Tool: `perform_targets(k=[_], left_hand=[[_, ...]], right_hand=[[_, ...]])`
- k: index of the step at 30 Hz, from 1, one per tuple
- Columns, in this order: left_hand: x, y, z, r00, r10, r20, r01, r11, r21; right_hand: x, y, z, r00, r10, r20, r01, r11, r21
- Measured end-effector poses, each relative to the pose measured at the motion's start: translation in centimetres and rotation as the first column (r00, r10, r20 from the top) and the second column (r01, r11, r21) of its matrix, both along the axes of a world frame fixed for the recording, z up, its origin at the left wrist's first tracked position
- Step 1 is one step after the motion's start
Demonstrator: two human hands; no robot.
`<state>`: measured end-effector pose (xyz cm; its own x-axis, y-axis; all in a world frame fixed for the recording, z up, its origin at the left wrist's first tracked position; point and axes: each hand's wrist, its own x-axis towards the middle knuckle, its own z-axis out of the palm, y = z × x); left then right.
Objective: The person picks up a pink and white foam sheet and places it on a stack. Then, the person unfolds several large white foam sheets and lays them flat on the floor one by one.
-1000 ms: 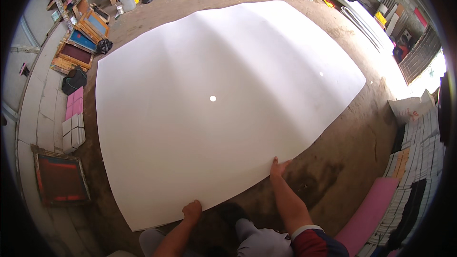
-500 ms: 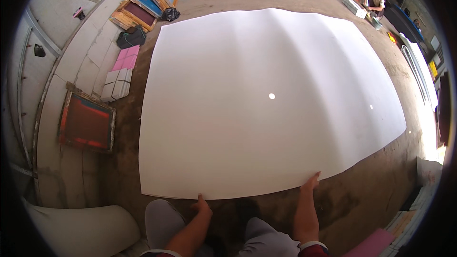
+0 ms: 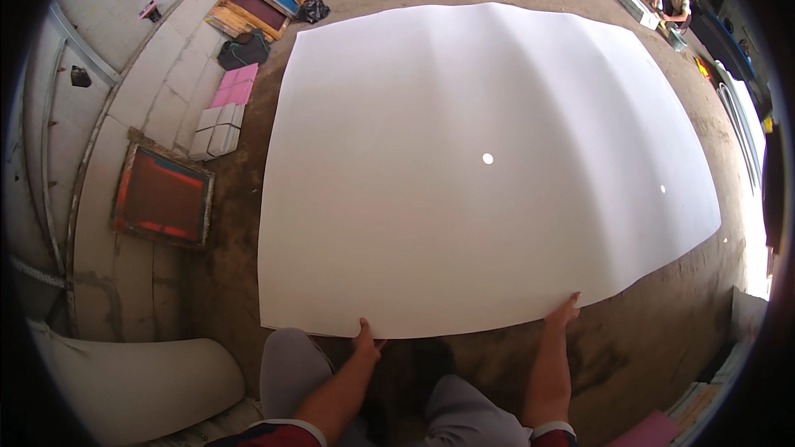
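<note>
A very large white sheet (image 3: pixel 397 190) spreads out in front of me, with soft waves running through its right half. Two bright round spots show on its surface. My left hand (image 3: pixel 365 342) grips the near edge left of the middle, thumb on top and fingers underneath. Farther right along that same edge, my right hand (image 3: pixel 566 311) is closed on the sheet, its thumb over the top and the other fingers mostly hidden below. At the near left corner the edge looks doubled, as if more than one layer lies there.
A framed screen (image 3: pixel 164 196) leans on the left wall, beyond it bundled white blocks (image 3: pixel 217 131), pink blocks (image 3: pixel 234 85) and more frames (image 3: pixel 252 12). A rolled pale sheet (image 3: pixel 141 389) lies near left. Another person (image 3: pixel 675 7) crouches at the far right beside a bucket (image 3: pixel 676 40).
The whole scene has shifted slightly right and up in view. My left hand has slid a little relative to the near left corner; both hands still hold the sheet's edge.
</note>
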<state>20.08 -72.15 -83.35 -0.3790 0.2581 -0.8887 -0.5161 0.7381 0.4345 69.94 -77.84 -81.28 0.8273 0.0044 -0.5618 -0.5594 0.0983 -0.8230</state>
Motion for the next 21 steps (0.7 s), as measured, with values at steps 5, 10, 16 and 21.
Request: perform_targets(k=[5,10,16,21], left_hand=[[-0.7,-0.5,-0.6,0.991,-0.073,0.11,0.069,0.997,0.039],[-0.7,-0.2,-0.1,0.982,-0.109,0.153,0.1,0.993,0.066],[-1.3,-0.7,-0.7,0.985,-0.098,0.139,0.096,0.995,0.019],[-2.0,-0.7,1.0,0.987,-0.131,0.089,0.13,0.991,0.017]], right_hand=[[1.4,-0.8,-0.8,0.989,0.027,0.146,-0.019,0.998,-0.054],[2.5,-2.4,-0.6,0.949,0.14,0.281,-0.105,0.985,-0.138],[2.6,-4.4,-1.1,0.922,0.207,0.328,-0.161,0.973,-0.163],[1.0,-5.5,-1.8,0.964,0.134,0.23,-0.097,0.982,-0.165]])
